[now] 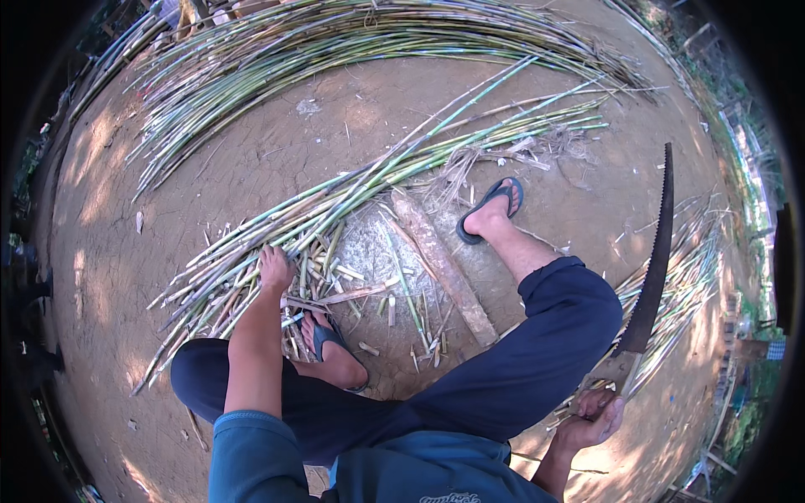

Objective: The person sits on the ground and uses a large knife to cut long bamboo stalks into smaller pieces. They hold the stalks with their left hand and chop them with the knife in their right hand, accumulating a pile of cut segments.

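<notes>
My left hand (275,270) reaches down onto a pile of thin green and tan bamboo poles (335,199) left of centre, its fingers curled over a pole in the pile. The undersides of the fingers are hidden. Out at the lower right, my right hand (594,426) grips the handle of a curved pruning saw (652,272). Its long dark toothed blade points up and away from me, apart from the poles. Short cut bamboo pieces (323,261) lie beside my left hand, around my left foot.
A long wooden slab (443,268) lies on the ground between my sandalled feet, over pale sawdust (365,235). Across the far side stretches a big bundle of long poles (335,42). More thin poles (683,277) are heaped at the right, behind the saw blade.
</notes>
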A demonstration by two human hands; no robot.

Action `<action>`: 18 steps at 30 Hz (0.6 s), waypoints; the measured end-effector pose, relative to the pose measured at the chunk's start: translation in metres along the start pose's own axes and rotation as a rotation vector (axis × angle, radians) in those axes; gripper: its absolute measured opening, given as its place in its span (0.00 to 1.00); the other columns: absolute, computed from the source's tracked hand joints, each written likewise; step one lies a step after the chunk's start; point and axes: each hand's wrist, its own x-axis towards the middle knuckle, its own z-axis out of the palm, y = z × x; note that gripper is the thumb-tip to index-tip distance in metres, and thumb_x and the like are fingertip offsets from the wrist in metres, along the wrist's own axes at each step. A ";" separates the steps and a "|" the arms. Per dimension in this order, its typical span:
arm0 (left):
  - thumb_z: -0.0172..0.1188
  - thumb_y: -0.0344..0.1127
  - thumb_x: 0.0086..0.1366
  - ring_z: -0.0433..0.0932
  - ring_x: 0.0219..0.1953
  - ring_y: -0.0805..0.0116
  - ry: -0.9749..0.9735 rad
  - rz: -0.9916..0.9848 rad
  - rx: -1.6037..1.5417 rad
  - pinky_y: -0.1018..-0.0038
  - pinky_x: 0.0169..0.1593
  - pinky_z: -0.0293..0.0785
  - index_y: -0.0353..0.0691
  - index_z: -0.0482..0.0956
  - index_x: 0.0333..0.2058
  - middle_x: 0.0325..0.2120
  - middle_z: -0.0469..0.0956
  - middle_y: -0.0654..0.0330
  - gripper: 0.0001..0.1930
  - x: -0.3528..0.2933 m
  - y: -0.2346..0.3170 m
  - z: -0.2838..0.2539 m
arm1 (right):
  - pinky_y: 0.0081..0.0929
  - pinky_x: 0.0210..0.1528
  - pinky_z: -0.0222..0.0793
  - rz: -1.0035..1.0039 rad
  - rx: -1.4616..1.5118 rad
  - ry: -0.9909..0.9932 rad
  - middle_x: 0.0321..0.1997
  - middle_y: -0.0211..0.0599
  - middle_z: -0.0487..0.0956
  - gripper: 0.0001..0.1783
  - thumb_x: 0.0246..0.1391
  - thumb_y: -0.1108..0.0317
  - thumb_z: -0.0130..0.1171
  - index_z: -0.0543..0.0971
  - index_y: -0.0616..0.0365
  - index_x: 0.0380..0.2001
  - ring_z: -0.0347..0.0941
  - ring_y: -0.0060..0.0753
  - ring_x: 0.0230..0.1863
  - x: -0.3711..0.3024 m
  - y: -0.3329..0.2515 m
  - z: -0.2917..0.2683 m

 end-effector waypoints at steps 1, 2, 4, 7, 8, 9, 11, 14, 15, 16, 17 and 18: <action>0.64 0.42 0.55 0.63 0.57 0.45 -0.003 0.062 0.008 0.55 0.58 0.65 0.33 0.68 0.46 0.49 0.66 0.45 0.25 0.002 -0.008 0.001 | 0.20 0.20 0.46 0.011 0.005 -0.001 0.14 0.26 0.54 0.20 0.65 0.60 0.45 0.61 0.54 0.19 0.49 0.20 0.16 -0.002 -0.001 0.001; 0.64 0.42 0.56 0.66 0.54 0.44 0.004 0.080 -0.041 0.55 0.56 0.66 0.32 0.66 0.45 0.47 0.68 0.43 0.25 0.003 -0.015 0.004 | 0.20 0.19 0.47 0.014 0.011 0.006 0.14 0.26 0.54 0.20 0.65 0.60 0.45 0.61 0.54 0.19 0.49 0.20 0.15 -0.003 -0.002 0.002; 0.63 0.45 0.58 0.75 0.43 0.41 -0.064 -0.035 -0.176 0.54 0.49 0.71 0.32 0.63 0.44 0.39 0.76 0.39 0.25 -0.006 0.006 -0.007 | 0.20 0.18 0.47 0.013 0.003 0.031 0.14 0.26 0.54 0.19 0.65 0.60 0.45 0.61 0.54 0.19 0.48 0.19 0.14 -0.006 -0.003 0.002; 0.63 0.43 0.57 0.76 0.42 0.41 -0.001 0.032 -0.200 0.54 0.45 0.73 0.34 0.64 0.43 0.39 0.76 0.41 0.24 -0.012 0.010 -0.008 | 0.19 0.17 0.47 0.078 -0.009 0.099 0.14 0.26 0.55 0.19 0.65 0.61 0.45 0.61 0.54 0.20 0.49 0.19 0.14 -0.010 -0.009 0.012; 0.63 0.42 0.57 0.76 0.43 0.42 0.056 0.102 -0.154 0.55 0.45 0.73 0.35 0.64 0.43 0.39 0.75 0.42 0.23 -0.007 0.006 -0.004 | 0.19 0.17 0.47 0.064 -0.014 0.066 0.15 0.26 0.56 0.19 0.65 0.61 0.45 0.62 0.54 0.20 0.49 0.18 0.14 -0.010 -0.007 0.009; 0.62 0.41 0.57 0.75 0.44 0.43 0.117 0.161 -0.103 0.56 0.45 0.73 0.35 0.65 0.42 0.40 0.74 0.44 0.21 -0.005 -0.002 -0.004 | 0.19 0.17 0.47 0.075 -0.010 0.047 0.15 0.26 0.56 0.19 0.65 0.61 0.45 0.62 0.54 0.20 0.49 0.18 0.14 -0.010 -0.008 0.010; 0.62 0.39 0.58 0.74 0.46 0.45 0.183 0.195 -0.024 0.57 0.46 0.74 0.35 0.67 0.42 0.41 0.73 0.46 0.19 -0.003 -0.015 0.000 | 0.20 0.17 0.48 0.097 0.000 0.004 0.15 0.26 0.57 0.19 0.65 0.61 0.46 0.62 0.55 0.20 0.49 0.18 0.14 -0.009 -0.008 0.014; 0.59 0.36 0.60 0.76 0.45 0.49 0.187 0.120 0.001 0.59 0.44 0.75 0.37 0.71 0.40 0.41 0.74 0.49 0.13 -0.001 0.006 -0.012 | 0.20 0.17 0.48 0.108 0.006 0.017 0.14 0.26 0.57 0.18 0.65 0.61 0.45 0.62 0.55 0.20 0.49 0.18 0.14 -0.010 -0.005 0.013; 0.59 0.36 0.60 0.76 0.44 0.49 0.206 0.144 -0.020 0.59 0.44 0.75 0.37 0.72 0.39 0.40 0.75 0.50 0.12 0.000 0.005 -0.015 | 0.20 0.17 0.48 0.109 0.009 0.012 0.14 0.26 0.56 0.18 0.65 0.61 0.45 0.62 0.55 0.20 0.49 0.18 0.14 -0.010 -0.005 0.014; 0.59 0.37 0.60 0.77 0.42 0.50 0.225 0.169 -0.040 0.59 0.43 0.76 0.38 0.72 0.38 0.39 0.76 0.50 0.12 0.001 0.005 -0.018 | 0.20 0.18 0.48 0.109 0.011 0.007 0.14 0.26 0.56 0.19 0.65 0.61 0.45 0.63 0.55 0.20 0.48 0.19 0.14 -0.010 -0.005 0.015; 0.59 0.38 0.60 0.78 0.41 0.51 0.244 0.194 -0.061 0.59 0.42 0.76 0.39 0.73 0.38 0.38 0.76 0.51 0.11 0.003 0.005 -0.021 | 0.20 0.18 0.48 0.109 0.014 0.004 0.14 0.26 0.56 0.19 0.65 0.61 0.45 0.63 0.55 0.20 0.48 0.19 0.14 -0.010 -0.005 0.016; 0.57 0.40 0.62 0.79 0.37 0.52 0.296 0.256 -0.117 0.59 0.40 0.76 0.39 0.75 0.35 0.33 0.78 0.53 0.10 0.004 0.014 -0.029 | 0.20 0.18 0.48 0.094 0.009 -0.002 0.13 0.26 0.56 0.19 0.65 0.61 0.45 0.63 0.55 0.21 0.48 0.19 0.14 -0.010 -0.006 0.016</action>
